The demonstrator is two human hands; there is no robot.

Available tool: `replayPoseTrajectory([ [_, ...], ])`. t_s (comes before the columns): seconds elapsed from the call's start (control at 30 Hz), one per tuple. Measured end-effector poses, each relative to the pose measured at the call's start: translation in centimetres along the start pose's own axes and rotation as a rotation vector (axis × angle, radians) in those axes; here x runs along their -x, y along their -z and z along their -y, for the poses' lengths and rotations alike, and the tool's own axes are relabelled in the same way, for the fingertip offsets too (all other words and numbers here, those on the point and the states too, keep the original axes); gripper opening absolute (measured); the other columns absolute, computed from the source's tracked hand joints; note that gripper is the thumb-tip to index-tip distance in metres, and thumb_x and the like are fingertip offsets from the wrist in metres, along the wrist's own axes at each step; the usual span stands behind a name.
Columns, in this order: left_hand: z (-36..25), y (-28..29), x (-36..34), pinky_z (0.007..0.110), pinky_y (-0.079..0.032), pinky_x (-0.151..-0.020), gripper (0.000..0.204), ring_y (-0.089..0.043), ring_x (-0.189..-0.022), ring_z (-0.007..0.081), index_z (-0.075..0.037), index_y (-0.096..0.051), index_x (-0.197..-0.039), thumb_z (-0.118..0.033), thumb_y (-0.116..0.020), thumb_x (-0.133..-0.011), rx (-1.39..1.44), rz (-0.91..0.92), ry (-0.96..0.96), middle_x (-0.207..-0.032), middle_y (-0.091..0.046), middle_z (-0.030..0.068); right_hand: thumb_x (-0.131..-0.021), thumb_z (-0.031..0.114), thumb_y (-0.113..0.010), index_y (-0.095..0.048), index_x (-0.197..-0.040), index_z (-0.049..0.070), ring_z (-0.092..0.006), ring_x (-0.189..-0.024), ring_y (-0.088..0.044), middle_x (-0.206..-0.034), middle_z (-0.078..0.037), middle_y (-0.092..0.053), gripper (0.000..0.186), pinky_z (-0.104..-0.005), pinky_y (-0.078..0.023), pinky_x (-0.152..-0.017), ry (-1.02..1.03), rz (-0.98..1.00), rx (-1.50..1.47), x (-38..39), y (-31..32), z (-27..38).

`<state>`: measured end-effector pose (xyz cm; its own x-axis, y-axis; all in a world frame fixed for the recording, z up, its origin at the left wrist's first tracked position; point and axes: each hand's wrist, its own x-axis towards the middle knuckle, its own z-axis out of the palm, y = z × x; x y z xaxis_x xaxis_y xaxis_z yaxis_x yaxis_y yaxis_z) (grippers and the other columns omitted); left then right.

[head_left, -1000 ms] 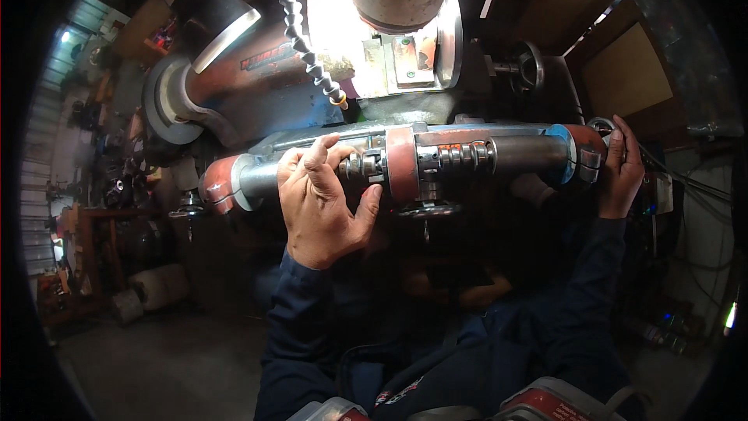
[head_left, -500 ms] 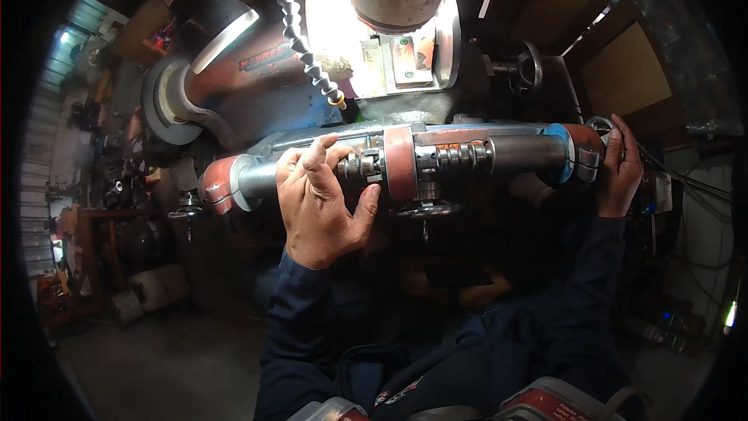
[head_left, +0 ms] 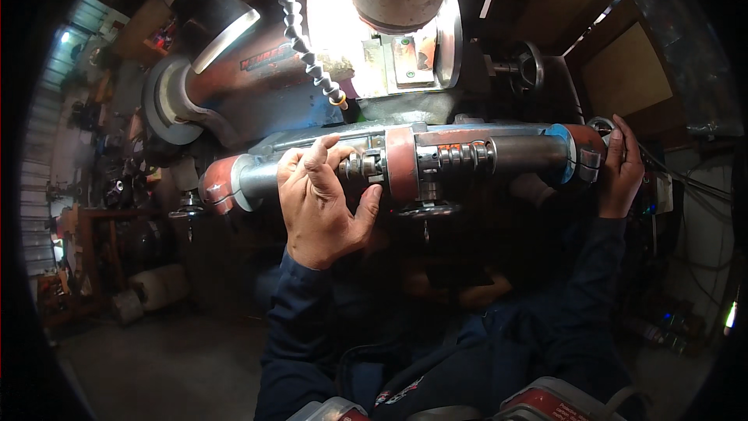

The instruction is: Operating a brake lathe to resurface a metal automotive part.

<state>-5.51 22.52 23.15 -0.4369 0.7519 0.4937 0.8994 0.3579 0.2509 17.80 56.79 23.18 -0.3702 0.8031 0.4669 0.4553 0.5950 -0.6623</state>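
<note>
A long metal shaft with several lobes (head_left: 465,156), which looks like a camshaft, lies level across a grinding-type machine, passing a red ring support (head_left: 402,164). My left hand (head_left: 321,206) curls loosely around the shaft's left part, fingers over the top, thumb apart below near the lobes (head_left: 360,164). Its index finger is raised and bent, and the undersides of its fingers are hidden. At the far right end, my right hand (head_left: 621,168) lies with fairly straight fingers against the red clamp end (head_left: 590,157), beside a small round metal part (head_left: 600,125); its thumb is hidden.
Behind the shaft stands a large wheel guard (head_left: 446,23), brightly lit by a black lamp (head_left: 206,19). A segmented coolant hose (head_left: 310,54) hangs down close to it. Handwheels (head_left: 428,209) jut out below the shaft and at the back right (head_left: 530,68).
</note>
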Motion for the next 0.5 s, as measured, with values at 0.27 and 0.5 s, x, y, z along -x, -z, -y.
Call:
replayPoseTrajectory([
  [0.27,0.04,-0.16,0.05,0.052,-0.032,-0.102,0.072,-0.057,-0.108,0.0377,0.007,-0.035,-0.131,-0.026,-0.073,-0.080,0.022,0.005,0.016,-0.116,-0.065,0.0120,-0.103,0.022,-0.053,-0.067,-0.123,0.002,-0.0220,-0.105,-0.067,-0.114,-0.015,-0.071,0.031,-0.0334,-0.051,-0.092,0.008,-0.009,0.026,0.00,-0.04,-0.14],
  [0.5,-0.03,0.24,0.03,0.051,-0.032,-0.102,0.074,-0.057,-0.108,0.0375,0.006,-0.034,-0.132,-0.026,-0.075,-0.079,0.024,0.020,0.023,-0.116,-0.065,0.0115,-0.103,0.022,-0.053,-0.067,-0.123,0.002,-0.0228,-0.105,-0.067,-0.114,-0.015,-0.071,0.031,-0.0336,-0.051,-0.092,0.009,-0.011,0.023,-0.01,-0.11,-0.14],
])
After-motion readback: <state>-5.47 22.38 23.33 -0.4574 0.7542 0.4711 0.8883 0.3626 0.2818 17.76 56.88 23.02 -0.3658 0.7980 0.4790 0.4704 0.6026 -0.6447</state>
